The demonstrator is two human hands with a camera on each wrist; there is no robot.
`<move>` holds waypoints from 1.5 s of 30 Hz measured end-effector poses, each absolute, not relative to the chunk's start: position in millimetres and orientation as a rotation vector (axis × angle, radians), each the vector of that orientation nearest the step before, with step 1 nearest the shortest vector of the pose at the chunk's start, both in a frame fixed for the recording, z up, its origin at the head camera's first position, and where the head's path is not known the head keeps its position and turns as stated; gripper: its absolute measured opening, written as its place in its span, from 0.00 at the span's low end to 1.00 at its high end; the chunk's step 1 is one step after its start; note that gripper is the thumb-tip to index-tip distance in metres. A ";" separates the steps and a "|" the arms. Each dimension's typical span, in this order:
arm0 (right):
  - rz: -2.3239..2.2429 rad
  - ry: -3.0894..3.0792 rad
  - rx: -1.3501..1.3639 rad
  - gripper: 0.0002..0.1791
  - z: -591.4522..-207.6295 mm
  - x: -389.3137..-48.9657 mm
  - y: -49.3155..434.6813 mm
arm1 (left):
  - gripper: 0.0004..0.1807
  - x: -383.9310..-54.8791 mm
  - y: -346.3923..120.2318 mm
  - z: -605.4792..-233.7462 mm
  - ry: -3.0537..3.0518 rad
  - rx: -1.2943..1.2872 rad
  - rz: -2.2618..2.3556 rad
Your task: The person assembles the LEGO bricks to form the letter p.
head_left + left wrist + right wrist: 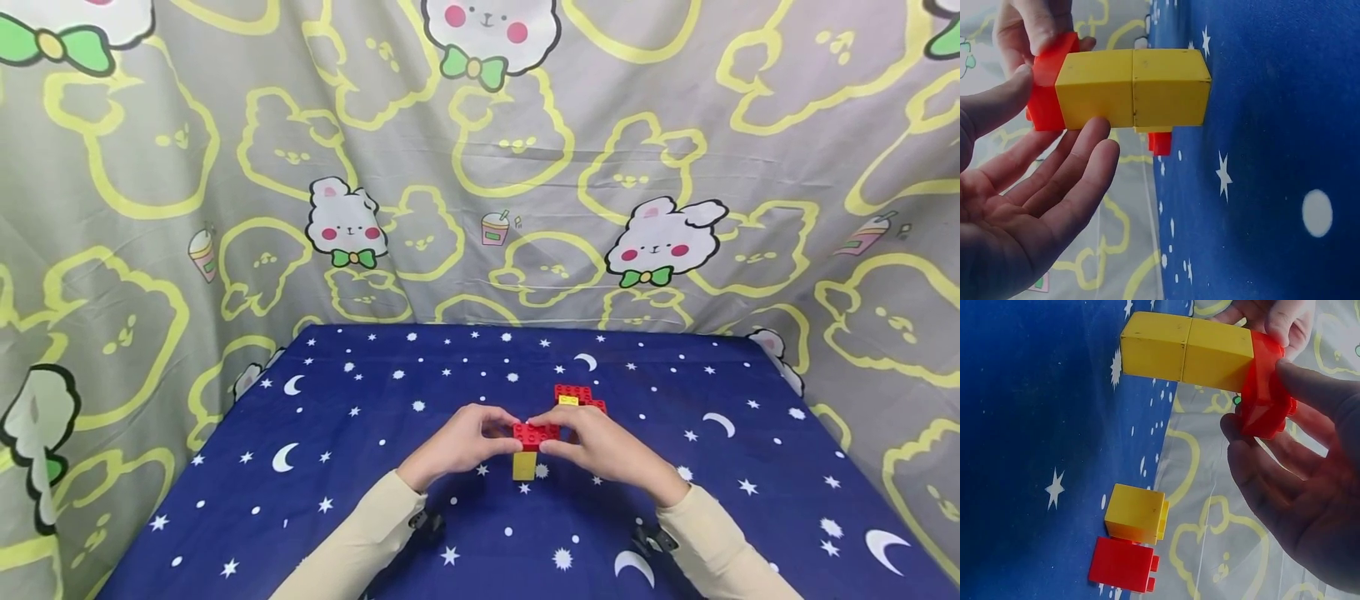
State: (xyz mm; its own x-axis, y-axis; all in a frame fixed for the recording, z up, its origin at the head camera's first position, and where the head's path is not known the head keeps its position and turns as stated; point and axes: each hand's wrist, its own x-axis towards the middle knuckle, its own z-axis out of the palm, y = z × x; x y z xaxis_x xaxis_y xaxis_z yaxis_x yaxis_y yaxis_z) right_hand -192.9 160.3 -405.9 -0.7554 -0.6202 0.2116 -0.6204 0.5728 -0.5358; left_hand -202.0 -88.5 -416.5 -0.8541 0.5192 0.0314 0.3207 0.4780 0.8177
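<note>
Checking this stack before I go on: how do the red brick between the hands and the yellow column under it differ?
Colour and make-up: the red brick shows a studded top, while the yellow column is two smooth-sided blocks with a seam between them.
Shape: the red brick is low and wide; the yellow column is narrower and taller.
Position: the red brick is on top, overhanging the yellow column toward the person's right.
Shared: both are boxy.

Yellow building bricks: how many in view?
3: upper yellow brick and lower yellow brick, stacked under the held red brick; third yellow brick beside another red brick, farther back. More may be hidden.
</note>
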 end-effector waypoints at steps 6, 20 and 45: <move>0.997 -2.823 1.056 0.20 -403.8 -192.6 160.3 | 0.16 -201.4 -89.2 -417.3 2.532 0.721 1.289; 1.061 -2.764 0.967 0.20 -392.3 -205.0 177.8 | 0.18 -203.2 -90.4 -416.5 2.564 0.686 1.270; 1.017 -2.773 0.630 0.19 -406.2 -230.2 227.0 | 0.18 -199.4 -87.7 -414.3 2.578 0.656 1.231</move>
State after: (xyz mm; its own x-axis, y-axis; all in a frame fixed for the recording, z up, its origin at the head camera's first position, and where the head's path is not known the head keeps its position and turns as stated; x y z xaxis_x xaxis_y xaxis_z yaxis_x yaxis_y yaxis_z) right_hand -230.2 227.0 -406.2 -0.9059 -0.3409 0.2514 -0.4226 0.6873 -0.5908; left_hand -199.4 -87.7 -414.3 -0.8788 0.4771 0.0023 0.3017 0.5519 0.7774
